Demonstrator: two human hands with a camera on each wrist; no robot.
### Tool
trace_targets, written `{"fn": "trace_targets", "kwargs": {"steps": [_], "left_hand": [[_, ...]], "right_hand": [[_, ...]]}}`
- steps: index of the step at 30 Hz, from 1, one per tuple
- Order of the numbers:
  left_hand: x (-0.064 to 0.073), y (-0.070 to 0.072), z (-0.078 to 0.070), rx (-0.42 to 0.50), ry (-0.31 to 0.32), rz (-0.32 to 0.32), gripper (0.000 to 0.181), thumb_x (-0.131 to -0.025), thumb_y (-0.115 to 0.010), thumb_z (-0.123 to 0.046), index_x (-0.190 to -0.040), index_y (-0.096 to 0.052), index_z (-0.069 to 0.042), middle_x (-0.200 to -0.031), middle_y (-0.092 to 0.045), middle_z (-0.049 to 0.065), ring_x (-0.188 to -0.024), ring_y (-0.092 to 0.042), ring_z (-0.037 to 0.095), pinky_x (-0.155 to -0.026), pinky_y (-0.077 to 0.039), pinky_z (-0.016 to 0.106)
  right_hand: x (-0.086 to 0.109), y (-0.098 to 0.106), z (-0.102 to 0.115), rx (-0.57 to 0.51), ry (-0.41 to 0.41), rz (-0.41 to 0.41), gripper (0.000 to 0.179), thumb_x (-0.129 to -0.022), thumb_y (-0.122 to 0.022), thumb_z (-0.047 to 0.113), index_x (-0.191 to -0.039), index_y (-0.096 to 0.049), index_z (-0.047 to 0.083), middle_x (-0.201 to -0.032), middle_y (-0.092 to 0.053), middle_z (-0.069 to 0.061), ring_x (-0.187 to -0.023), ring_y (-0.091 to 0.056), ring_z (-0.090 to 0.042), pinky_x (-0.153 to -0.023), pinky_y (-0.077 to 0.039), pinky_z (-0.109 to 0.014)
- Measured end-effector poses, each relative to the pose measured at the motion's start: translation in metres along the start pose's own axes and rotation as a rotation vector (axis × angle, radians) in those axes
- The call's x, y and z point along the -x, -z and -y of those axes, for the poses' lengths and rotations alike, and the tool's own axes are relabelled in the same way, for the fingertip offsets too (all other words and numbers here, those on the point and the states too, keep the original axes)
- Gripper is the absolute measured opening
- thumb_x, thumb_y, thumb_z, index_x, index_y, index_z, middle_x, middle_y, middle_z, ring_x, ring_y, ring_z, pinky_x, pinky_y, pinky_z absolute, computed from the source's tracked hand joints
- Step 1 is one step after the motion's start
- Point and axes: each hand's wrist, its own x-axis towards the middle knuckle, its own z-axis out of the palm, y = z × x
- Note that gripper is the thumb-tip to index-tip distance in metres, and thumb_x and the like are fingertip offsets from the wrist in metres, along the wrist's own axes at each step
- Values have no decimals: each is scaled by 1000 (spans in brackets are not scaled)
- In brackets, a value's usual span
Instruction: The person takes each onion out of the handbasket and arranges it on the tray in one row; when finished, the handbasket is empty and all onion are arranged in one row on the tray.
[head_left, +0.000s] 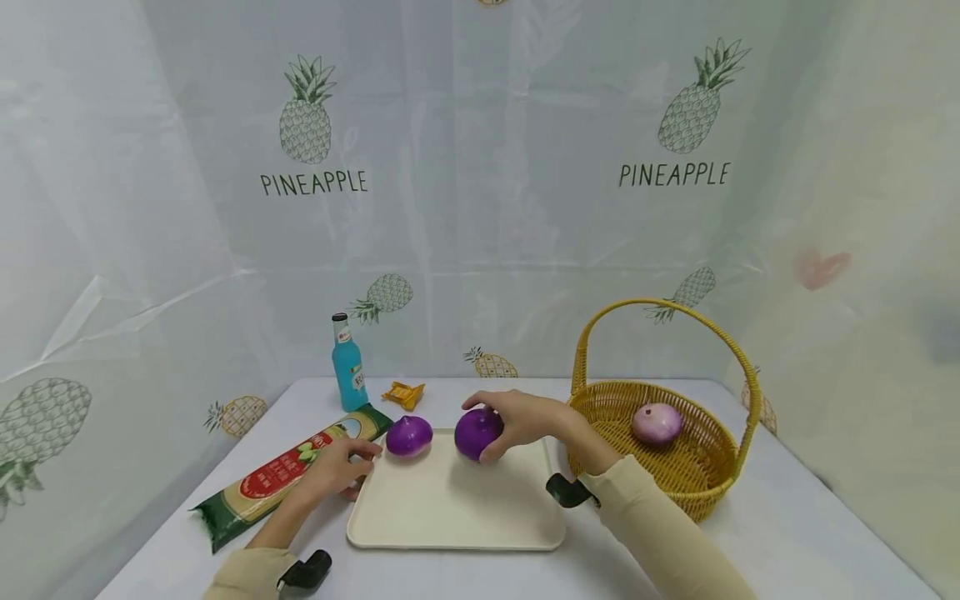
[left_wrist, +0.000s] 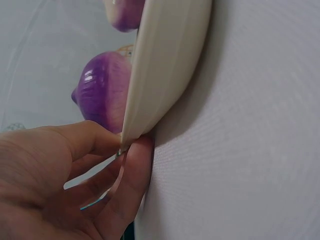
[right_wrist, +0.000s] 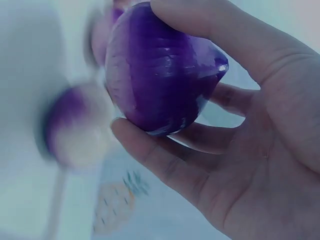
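Note:
My right hand [head_left: 517, 421] holds a purple onion [head_left: 477, 433] over the back of the cream tray [head_left: 457, 521]. In the right wrist view, thumb and fingers curl round the glossy onion [right_wrist: 160, 70], its pointed tip toward the palm. Another purple onion [head_left: 408, 437] sits at the tray's back left corner. With thumb above and fingers below, my left hand [left_wrist: 75, 175] pinches the tray's left rim [left_wrist: 170, 55], close beside that onion [left_wrist: 105, 90]. Blurred purple-and-white round shapes [right_wrist: 77, 125] show beyond the held onion in the right wrist view.
A yellow wicker basket [head_left: 701, 504] with a tall handle stands at the right, a pale purple onion [head_left: 657, 424] inside. Left of the tray lies a long green-and-tan food packet [head_left: 273, 479]. A blue bottle [head_left: 348, 371] and an orange-wrapped item [head_left: 403, 395] are behind it.

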Motion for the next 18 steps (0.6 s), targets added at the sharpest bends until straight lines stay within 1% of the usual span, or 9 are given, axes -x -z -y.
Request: {"fn": "trace_targets", "kwargs": {"steps": [5, 9, 13, 18], "left_hand": [[0, 0, 0, -10, -6, -13, 27, -86, -64, 0, -111, -72, -6, -99, -66, 10, -58, -56, 15, -45, -54, 29], [-1, 0, 1, -8, -1, -14, 26, -86, -64, 0, -109, -72, -7, -102, -67, 10, -57, -56, 15, -45, -54, 29], [-1, 0, 2, -6, -4, -9, 27, -85, -64, 0, -110, -72, -7, -103, -67, 11, -58, -57, 16, -46, -55, 30], [-2, 1, 2, -10, -21, 6, 28, -86, -63, 0, -112, -71, -5, -106, -67, 14, -58, -57, 15, -46, -55, 29]], "right_hand": [[-30, -29, 18, 10, -3, 49, 71, -74, -84, 37, -135, -49, 27, -122, -65, 0, -112, -60, -10, -95, -52, -27], [-48, -50, 29, 41, -2, 65, 69, -73, -84, 42, -132, -52, 29, -126, -64, 4, -114, -59, -10, -94, -52, -27], [-61, -66, 36, 40, 0, 72, 68, -72, -84, 44, -131, -53, 29, -128, -62, 4, -115, -58, -11, -94, -52, -26], [-70, -79, 42, 44, 5, 78, 69, -73, -83, 45, -133, -54, 26, -129, -62, 4, -116, -58, -12, -96, -52, -27]]}}
